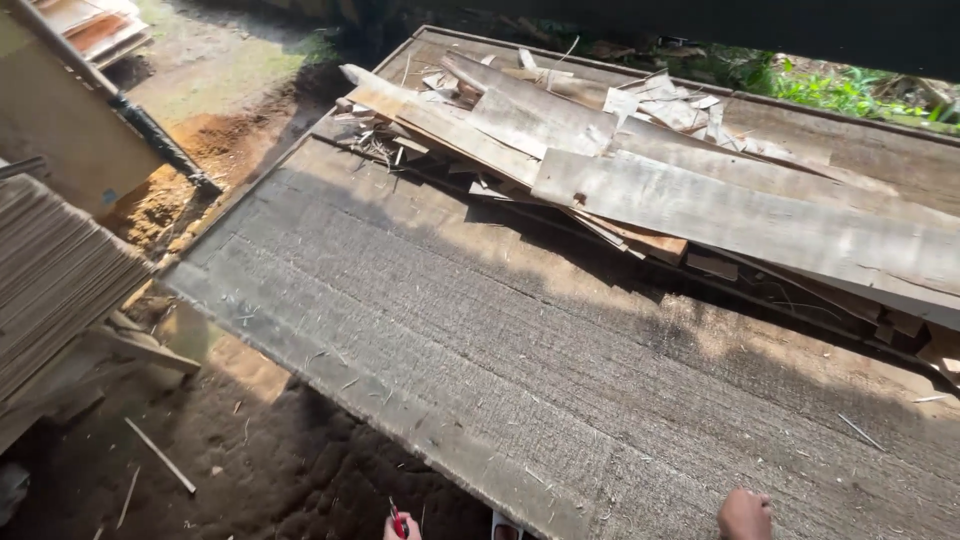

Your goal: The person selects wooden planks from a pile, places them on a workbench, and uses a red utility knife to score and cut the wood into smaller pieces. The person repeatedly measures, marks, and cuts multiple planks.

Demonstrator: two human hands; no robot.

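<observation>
Gripping a red tool point(397, 521), left hand point(401, 527) sat by worktop point(480, 360) edge; right hand point(745, 515) fingers' state unclear. Splinter risk, rough wood.

Harsh sunlight beyond, shaded foreground
</observation>
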